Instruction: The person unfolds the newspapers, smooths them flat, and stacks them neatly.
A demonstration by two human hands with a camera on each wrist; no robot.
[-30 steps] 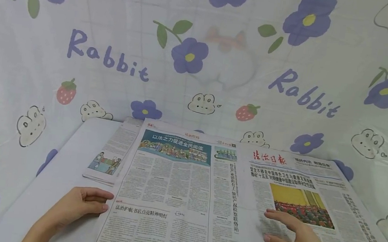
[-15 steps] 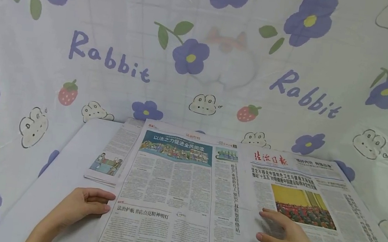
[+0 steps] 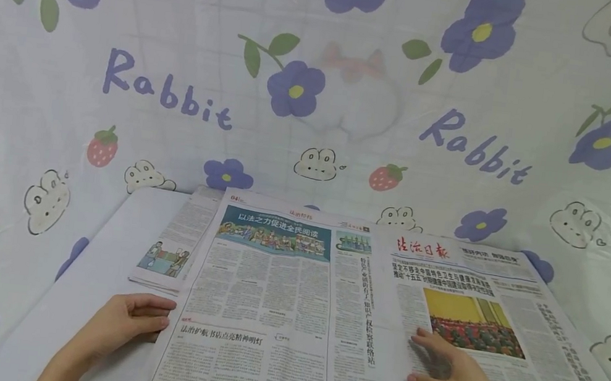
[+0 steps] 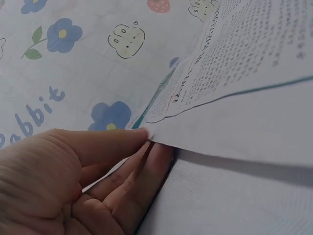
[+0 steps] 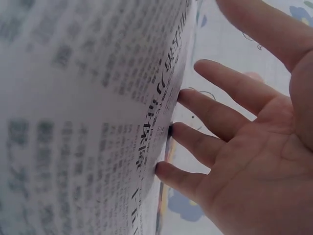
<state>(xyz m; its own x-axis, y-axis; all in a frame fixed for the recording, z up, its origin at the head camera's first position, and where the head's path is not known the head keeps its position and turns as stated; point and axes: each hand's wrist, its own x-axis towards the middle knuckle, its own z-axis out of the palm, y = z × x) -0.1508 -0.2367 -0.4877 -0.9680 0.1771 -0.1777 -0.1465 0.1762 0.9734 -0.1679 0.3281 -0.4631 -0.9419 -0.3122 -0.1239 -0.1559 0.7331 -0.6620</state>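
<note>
A newspaper page (image 3: 267, 286) with a teal illustrated banner lies in front of me. My left hand (image 3: 118, 326) pinches its left edge, thumb on top and fingers beneath, as the left wrist view shows. There, the edge of the newspaper sheet (image 4: 234, 132) stands raised off the white surface. My right hand (image 3: 459, 380) is at the right margin of this page, over a front page (image 3: 521, 374) with a red masthead and a yellow-and-red photo. In the right wrist view its fingers (image 5: 215, 112) are spread and nearly straight, several tips at the printed sheet (image 5: 93, 107).
Folded newspapers (image 3: 167, 250) with a cartoon lie at the back left, partly under the page. The white tabletop (image 3: 82, 291) shows along the left. Behind the table hangs a white curtain (image 3: 265, 149) printed with flowers, rabbits and strawberries.
My right hand shifts slightly left, then a little back, its thumb and index finger now a bit wider apart. My left hand stays at the page edge, and the head view sways slightly.
</note>
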